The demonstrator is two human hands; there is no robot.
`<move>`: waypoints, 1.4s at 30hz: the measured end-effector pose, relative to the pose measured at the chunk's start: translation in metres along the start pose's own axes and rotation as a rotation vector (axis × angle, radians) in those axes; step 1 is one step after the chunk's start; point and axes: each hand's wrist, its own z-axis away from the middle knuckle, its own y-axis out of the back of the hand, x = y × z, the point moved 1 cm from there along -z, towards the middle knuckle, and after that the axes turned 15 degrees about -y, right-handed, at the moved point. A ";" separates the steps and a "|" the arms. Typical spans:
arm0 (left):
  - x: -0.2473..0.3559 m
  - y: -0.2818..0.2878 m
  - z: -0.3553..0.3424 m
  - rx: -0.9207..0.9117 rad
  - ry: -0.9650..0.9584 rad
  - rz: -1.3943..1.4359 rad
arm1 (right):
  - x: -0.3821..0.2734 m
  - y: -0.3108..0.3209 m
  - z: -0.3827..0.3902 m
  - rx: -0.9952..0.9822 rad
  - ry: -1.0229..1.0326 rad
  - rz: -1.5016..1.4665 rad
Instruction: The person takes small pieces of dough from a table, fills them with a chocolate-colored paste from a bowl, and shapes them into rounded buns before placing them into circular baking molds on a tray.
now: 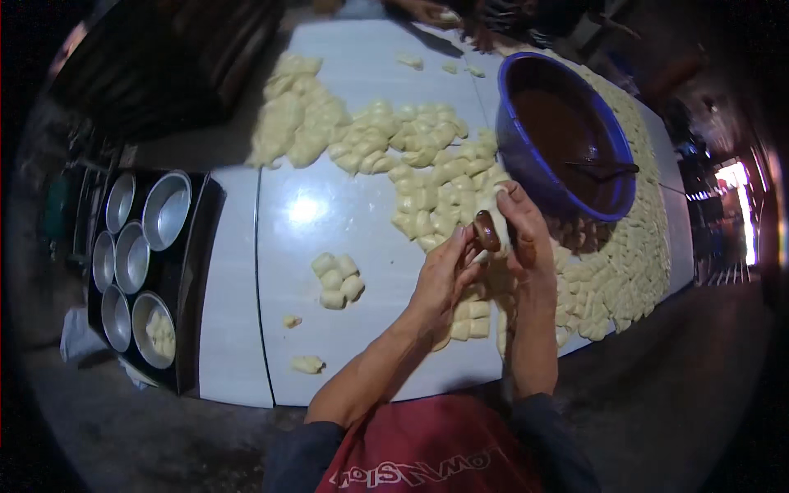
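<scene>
Between my two hands, over the near middle of the table, is a piece of pale dough (500, 220) with glossy brown filling (486, 232) on it. My left hand (442, 271) closes on its left side, the thumb and fingers near the filling. My right hand (527, 226) grips the dough from the right, fingers bent over its top. Beyond and to the right stands a large blue-purple basin (526, 148) of brown paste (546, 123), with a dark-handled utensil (604, 168) resting in it. Small pillow-shaped dough pieces (444, 193) lie crowded just past my hands.
On the left, a black tray (191, 329) carries several round metal pans (167, 209); one holds dough pieces (160, 335). A small dough cluster (337, 281) and scraps (307, 364) lie on the white table (230, 287). More dough spreads rightward (612, 283). Another person's hand (431, 11) shows at the far edge.
</scene>
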 end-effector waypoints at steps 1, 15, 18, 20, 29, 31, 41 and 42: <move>0.007 0.007 0.005 0.022 -0.010 0.003 | 0.017 -0.005 0.001 -0.002 -0.008 -0.044; 0.087 0.116 0.055 0.160 -0.485 -0.658 | 0.143 -0.092 0.013 0.125 0.661 1.008; 0.100 0.114 0.057 0.221 -0.517 -0.563 | 0.140 -0.111 0.011 0.089 0.410 0.843; 0.108 0.113 0.053 0.231 -0.497 -0.453 | 0.135 -0.128 0.016 0.014 0.203 0.610; 0.143 0.119 0.067 0.093 -0.268 -0.543 | 0.138 -0.110 0.011 -0.156 0.369 0.907; 0.137 0.115 0.072 0.093 -0.347 -0.512 | 0.137 -0.110 0.005 -0.196 0.597 0.847; 0.134 0.125 0.087 -0.019 -0.328 -0.507 | 0.152 -0.119 0.004 -0.127 0.709 0.704; 0.132 0.125 0.089 -0.033 -0.364 -0.438 | 0.153 -0.118 0.003 -0.097 0.729 0.713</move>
